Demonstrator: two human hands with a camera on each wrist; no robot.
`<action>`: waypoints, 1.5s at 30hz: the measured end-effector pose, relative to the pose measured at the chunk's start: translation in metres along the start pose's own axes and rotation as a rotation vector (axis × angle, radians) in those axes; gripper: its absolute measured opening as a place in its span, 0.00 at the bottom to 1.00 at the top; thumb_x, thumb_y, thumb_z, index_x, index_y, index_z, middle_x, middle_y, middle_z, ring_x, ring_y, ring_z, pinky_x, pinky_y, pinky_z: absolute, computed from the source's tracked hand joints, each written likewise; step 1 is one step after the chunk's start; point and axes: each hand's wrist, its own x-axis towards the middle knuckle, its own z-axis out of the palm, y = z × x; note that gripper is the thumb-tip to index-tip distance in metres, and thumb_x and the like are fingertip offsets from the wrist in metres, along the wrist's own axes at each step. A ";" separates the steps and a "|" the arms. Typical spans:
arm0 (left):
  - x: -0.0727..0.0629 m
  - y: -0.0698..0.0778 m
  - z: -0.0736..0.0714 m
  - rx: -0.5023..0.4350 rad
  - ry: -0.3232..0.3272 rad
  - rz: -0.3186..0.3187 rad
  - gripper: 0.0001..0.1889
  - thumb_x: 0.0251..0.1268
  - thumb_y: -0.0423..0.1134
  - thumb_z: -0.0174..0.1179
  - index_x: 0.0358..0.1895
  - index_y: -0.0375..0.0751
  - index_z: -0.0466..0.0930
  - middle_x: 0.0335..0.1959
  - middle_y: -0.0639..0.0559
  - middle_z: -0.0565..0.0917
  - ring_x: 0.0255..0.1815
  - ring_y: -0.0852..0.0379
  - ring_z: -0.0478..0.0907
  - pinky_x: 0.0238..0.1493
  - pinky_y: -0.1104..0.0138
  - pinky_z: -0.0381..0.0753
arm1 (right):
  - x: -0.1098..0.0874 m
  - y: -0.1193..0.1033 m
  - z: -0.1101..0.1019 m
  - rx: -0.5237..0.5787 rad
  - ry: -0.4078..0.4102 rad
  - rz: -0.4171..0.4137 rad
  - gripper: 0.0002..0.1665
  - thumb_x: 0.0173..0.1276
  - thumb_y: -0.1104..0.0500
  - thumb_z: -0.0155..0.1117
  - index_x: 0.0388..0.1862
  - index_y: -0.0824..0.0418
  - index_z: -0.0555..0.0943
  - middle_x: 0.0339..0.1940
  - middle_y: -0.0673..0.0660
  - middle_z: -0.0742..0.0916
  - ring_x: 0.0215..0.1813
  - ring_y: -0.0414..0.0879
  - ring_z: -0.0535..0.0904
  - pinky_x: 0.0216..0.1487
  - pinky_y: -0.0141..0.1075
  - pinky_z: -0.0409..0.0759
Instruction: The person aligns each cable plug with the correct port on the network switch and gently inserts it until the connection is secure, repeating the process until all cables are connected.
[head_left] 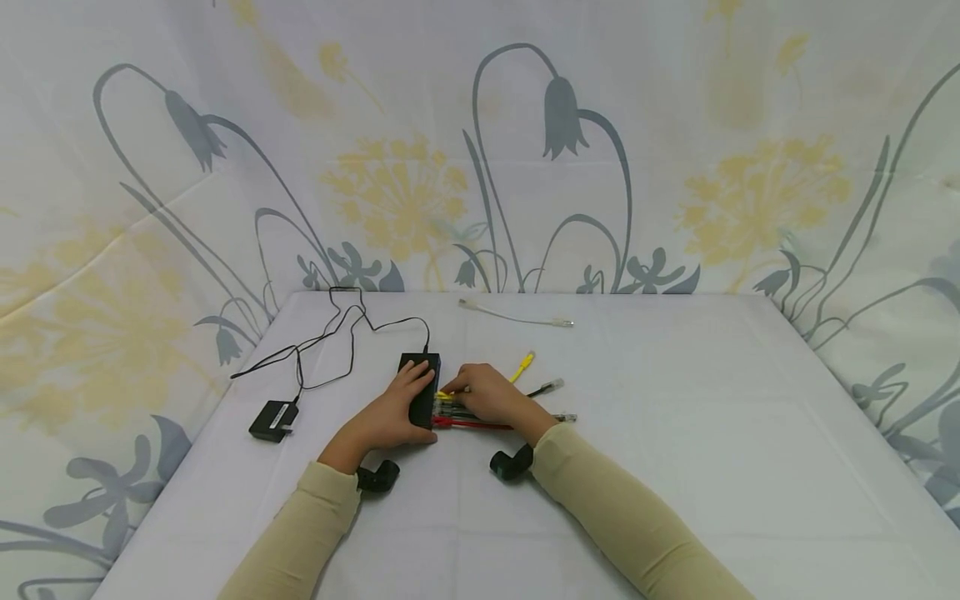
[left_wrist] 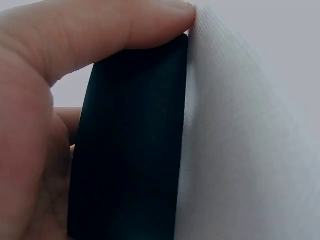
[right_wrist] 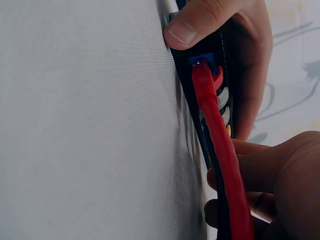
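My left hand [head_left: 386, 414] holds a black network switch [head_left: 423, 408] on the table, thumb along its near end and fingers over its top. In the left wrist view the thumb presses on the end of the dark casing [left_wrist: 130, 140]. My right hand [head_left: 491, 393] is at the switch's right side, its fingers pinching the yellow network cable [head_left: 522, 367] by its plug at the row of ports. A red network cable [right_wrist: 222, 135] is plugged into the nearest port. Grey and black cables [head_left: 545, 388] lie beside it, partly hidden under the right hand.
A loose white network cable [head_left: 517, 317] lies near the table's back edge. On the left is a power adapter [head_left: 273, 421], its thin black cord [head_left: 352, 333] looping to the switch's far end. Black wrist cameras [head_left: 512, 464] sit under both wrists. A flowered cloth [head_left: 405, 192] hangs behind.
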 end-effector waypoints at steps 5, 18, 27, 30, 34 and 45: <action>-0.001 0.000 -0.002 0.003 -0.002 0.000 0.54 0.49 0.48 0.74 0.78 0.44 0.50 0.81 0.51 0.43 0.81 0.45 0.31 0.72 0.41 0.54 | 0.002 -0.002 -0.001 -0.032 0.001 -0.001 0.15 0.71 0.60 0.59 0.52 0.54 0.86 0.41 0.51 0.86 0.44 0.43 0.81 0.47 0.36 0.79; -0.002 -0.001 0.002 -0.014 -0.010 -0.014 0.54 0.48 0.48 0.74 0.78 0.45 0.51 0.81 0.51 0.44 0.81 0.46 0.31 0.72 0.40 0.53 | -0.001 -0.002 0.002 -0.068 -0.015 0.007 0.15 0.72 0.60 0.58 0.52 0.54 0.86 0.40 0.51 0.86 0.40 0.41 0.80 0.42 0.33 0.77; -0.004 0.000 0.001 -0.023 -0.010 -0.018 0.54 0.48 0.50 0.74 0.78 0.48 0.50 0.81 0.54 0.43 0.81 0.48 0.30 0.72 0.40 0.54 | -0.007 -0.004 -0.006 0.014 -0.051 0.087 0.15 0.73 0.58 0.57 0.54 0.51 0.85 0.48 0.50 0.86 0.50 0.44 0.81 0.52 0.38 0.79; -0.003 0.000 0.001 -0.021 -0.008 -0.014 0.54 0.48 0.50 0.74 0.78 0.48 0.50 0.81 0.54 0.43 0.81 0.47 0.31 0.72 0.40 0.54 | -0.009 -0.005 -0.009 0.037 -0.051 0.102 0.15 0.73 0.57 0.57 0.55 0.51 0.84 0.51 0.51 0.86 0.53 0.45 0.81 0.55 0.40 0.78; -0.003 0.000 0.001 -0.017 -0.011 -0.013 0.54 0.48 0.50 0.74 0.78 0.48 0.50 0.81 0.54 0.43 0.81 0.47 0.31 0.73 0.41 0.53 | -0.010 -0.005 -0.011 0.039 -0.051 0.086 0.15 0.72 0.58 0.57 0.54 0.54 0.85 0.50 0.52 0.87 0.53 0.45 0.82 0.55 0.41 0.79; -0.003 -0.002 0.001 -0.019 -0.006 -0.003 0.54 0.48 0.50 0.74 0.78 0.47 0.51 0.81 0.54 0.44 0.81 0.47 0.31 0.72 0.41 0.54 | -0.010 -0.008 -0.015 0.041 -0.050 0.082 0.14 0.70 0.58 0.60 0.51 0.56 0.86 0.49 0.53 0.88 0.55 0.48 0.82 0.57 0.44 0.78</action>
